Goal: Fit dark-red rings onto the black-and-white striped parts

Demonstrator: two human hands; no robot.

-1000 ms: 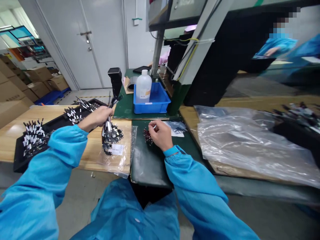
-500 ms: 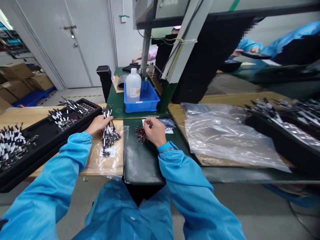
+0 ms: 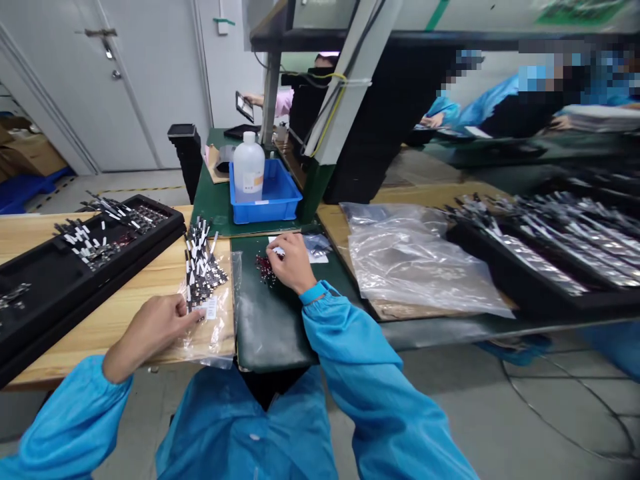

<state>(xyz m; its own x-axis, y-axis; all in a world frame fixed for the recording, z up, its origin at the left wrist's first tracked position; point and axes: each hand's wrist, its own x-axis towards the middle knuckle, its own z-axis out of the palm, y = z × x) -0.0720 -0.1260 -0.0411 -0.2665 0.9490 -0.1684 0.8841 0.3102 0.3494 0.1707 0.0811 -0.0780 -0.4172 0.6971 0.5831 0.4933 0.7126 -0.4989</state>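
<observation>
My left hand (image 3: 150, 328) lies at the near end of a bundle of black cables with white bands (image 3: 201, 267), its fingertips at the bundle's lower end beside a white label (image 3: 211, 308). The bundle rests on a clear plastic bag (image 3: 210, 347) on the wooden bench. I cannot tell whether those fingers grip it. My right hand (image 3: 293, 263) is pinched over the green mat (image 3: 270, 320), holding a small white piece. Next to that hand is a little heap of dark red parts (image 3: 265, 268).
Black trays of banded cables stand at left (image 3: 85, 247) and right (image 3: 540, 267). A clear plastic sheet (image 3: 415, 263) lies on cardboard. Behind the mat are a blue crate (image 3: 265, 200) and a white bottle (image 3: 249, 167). Co-workers in blue sit at the far right.
My left hand has moved from the bundle's upper part down to its near end, and the bundle lies flat on the bag. My right hand stays over the heap. The view has swung left.
</observation>
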